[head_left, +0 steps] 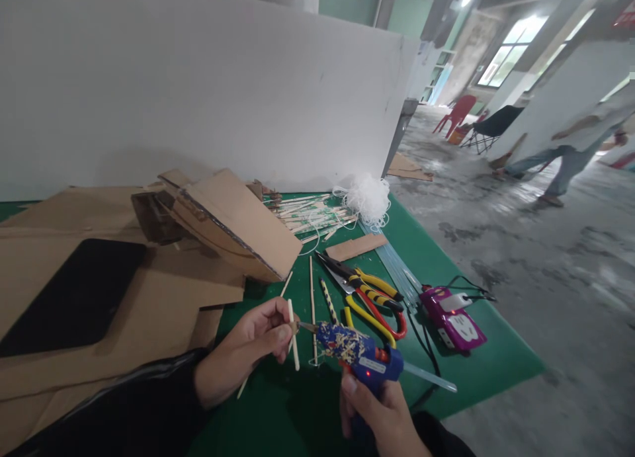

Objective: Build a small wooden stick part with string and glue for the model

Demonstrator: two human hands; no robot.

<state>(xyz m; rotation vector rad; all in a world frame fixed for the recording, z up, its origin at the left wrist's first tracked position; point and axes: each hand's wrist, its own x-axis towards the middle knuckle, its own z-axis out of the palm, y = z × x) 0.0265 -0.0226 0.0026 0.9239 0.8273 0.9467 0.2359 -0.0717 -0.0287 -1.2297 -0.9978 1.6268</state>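
My left hand [265, 338] pinches a short pale wooden stick [294, 341], with a small brownish bit at its fingertips. Wrapped round the handle of a blue hot glue gun [362, 354] is my right hand [374, 404]. A red light glows on the gun, and dried debris coats its front. Its nozzle points left, right beside the fingertips and the stick; whether they touch I cannot tell. From the gun's back sticks a clear glue stick [429, 375]. Another thin wooden stick [312, 291] lies on the green table just beyond.
Pliers [367, 285], scissors [370, 311] and a pencil [328, 298] lie beyond the gun. Behind are wooden sticks [317, 212], white string [367, 199] and clear glue sticks [397, 265]. A purple power strip [456, 321] sits right; cardboard [238, 219] and a black tablet-like slab [74, 298] left. A person [570, 153] stands far right.
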